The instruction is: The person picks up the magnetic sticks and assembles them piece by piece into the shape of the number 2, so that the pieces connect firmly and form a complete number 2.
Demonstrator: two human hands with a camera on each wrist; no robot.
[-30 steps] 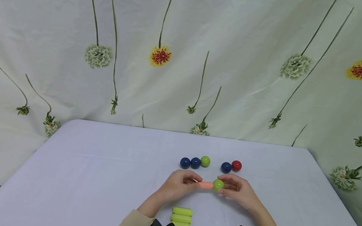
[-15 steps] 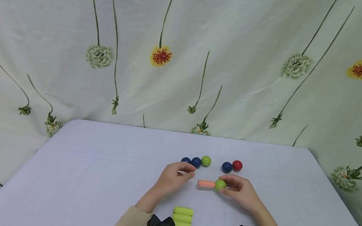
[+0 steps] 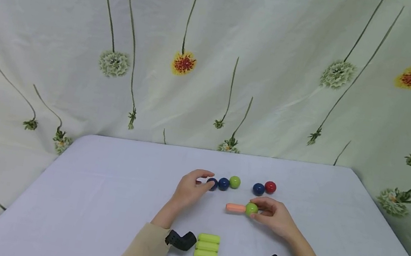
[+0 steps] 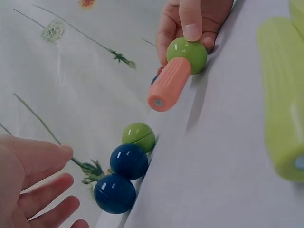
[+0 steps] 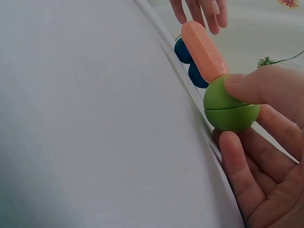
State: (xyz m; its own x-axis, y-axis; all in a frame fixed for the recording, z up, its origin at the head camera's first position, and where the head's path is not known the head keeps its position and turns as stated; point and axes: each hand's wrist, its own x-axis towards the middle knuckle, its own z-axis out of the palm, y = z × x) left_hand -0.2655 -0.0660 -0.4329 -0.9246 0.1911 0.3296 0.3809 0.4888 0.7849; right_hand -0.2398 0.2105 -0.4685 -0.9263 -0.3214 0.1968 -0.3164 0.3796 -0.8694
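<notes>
While R hand (image 3: 275, 217) pinches green ball (image 3: 251, 209) w/ orange rod (image 3: 235, 208) touching at its 9 o'clock, L hand (image 3: 188, 188) has fingers spread beside leftmost blue ball (image 4: 115, 194), approx. 10 o'clock from rod.

No text, label, brand, number or sign can be read in any of the three views.
</notes>
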